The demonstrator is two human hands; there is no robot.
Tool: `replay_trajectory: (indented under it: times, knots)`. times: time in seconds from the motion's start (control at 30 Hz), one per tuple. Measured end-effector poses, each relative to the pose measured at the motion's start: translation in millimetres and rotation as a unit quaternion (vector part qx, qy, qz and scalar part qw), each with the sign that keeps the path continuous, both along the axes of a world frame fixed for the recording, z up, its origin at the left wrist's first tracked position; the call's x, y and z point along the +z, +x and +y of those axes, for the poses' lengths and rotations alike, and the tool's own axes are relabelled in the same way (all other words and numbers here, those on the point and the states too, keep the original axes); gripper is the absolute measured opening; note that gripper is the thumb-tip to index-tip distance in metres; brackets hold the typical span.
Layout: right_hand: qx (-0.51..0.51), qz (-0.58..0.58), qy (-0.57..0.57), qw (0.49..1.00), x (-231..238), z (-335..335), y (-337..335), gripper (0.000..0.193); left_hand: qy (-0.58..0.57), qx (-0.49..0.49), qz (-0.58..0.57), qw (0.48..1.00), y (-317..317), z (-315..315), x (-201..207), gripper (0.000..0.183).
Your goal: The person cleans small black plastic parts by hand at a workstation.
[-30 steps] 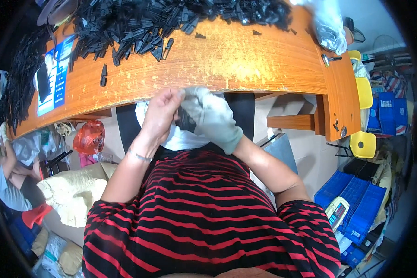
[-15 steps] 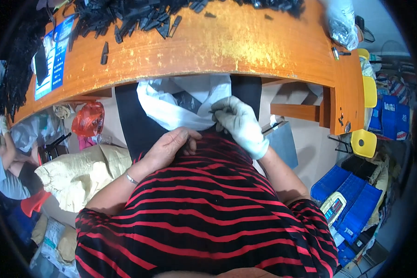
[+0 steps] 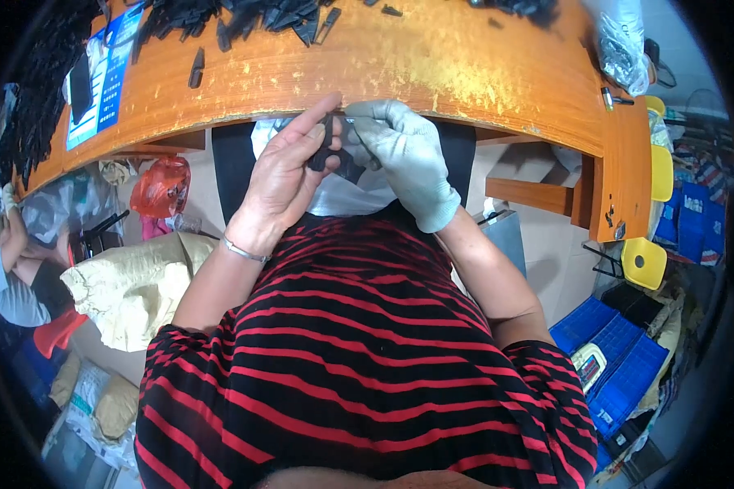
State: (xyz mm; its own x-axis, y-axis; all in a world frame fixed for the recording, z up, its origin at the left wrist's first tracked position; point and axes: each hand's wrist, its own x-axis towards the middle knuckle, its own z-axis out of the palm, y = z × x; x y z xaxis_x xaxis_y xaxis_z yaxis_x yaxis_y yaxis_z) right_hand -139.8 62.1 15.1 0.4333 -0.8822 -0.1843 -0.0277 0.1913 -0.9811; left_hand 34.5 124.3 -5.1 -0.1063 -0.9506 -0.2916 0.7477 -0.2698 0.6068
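My bare left hand (image 3: 279,178), with a bracelet at the wrist, holds a small black plastic piece (image 3: 324,145) between its thumb and fingers. Beside it, my right hand (image 3: 412,155) wears a whitish work glove. Its fingers are bent and closed near the piece; whatever they pinch is hidden. Both hands meet at the table's front edge, above an open white bag (image 3: 347,198) at my lap. A heap of similar black pieces (image 3: 261,15) lies along the far side of the wooden table (image 3: 465,85). One loose black piece (image 3: 196,68) lies closer on the left.
A blue-and-white printed sheet (image 3: 110,77) lies at the table's left. Below are a red plastic bag (image 3: 161,186) and a tan sack (image 3: 134,285). Yellow stools (image 3: 644,262) and blue folded bags (image 3: 624,354) stand right. A co-worker's arm (image 3: 12,236) shows far left.
Both hands have risen from my lap to the table edge and come together. A black piece now shows in my left hand, which had none visible before. The view has shifted slightly.
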Motion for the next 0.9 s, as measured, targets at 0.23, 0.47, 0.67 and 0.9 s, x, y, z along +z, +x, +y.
replay_trajectory:
  times: [0.23,0.47,0.67,0.9]
  knots:
    - [-0.024,-0.034,0.023,0.999,7,-4,20,0.023,0.038,0.022,0.1,0.994,-6,-2,-16,0.032]
    - [-0.037,-0.01,-0.022,0.999,11,-2,19,0.028,0.034,0.004,0.074,0.997,-3,0,-9,0.031]
    - [-0.04,0.025,-0.091,0.995,13,1,19,0.024,0.041,0.012,0.007,0.999,-12,6,2,0.034]
    - [-0.056,0.027,-0.126,0.99,-1,-5,19,0.024,-0.004,-0.027,-0.124,0.992,-8,5,-3,0.03]
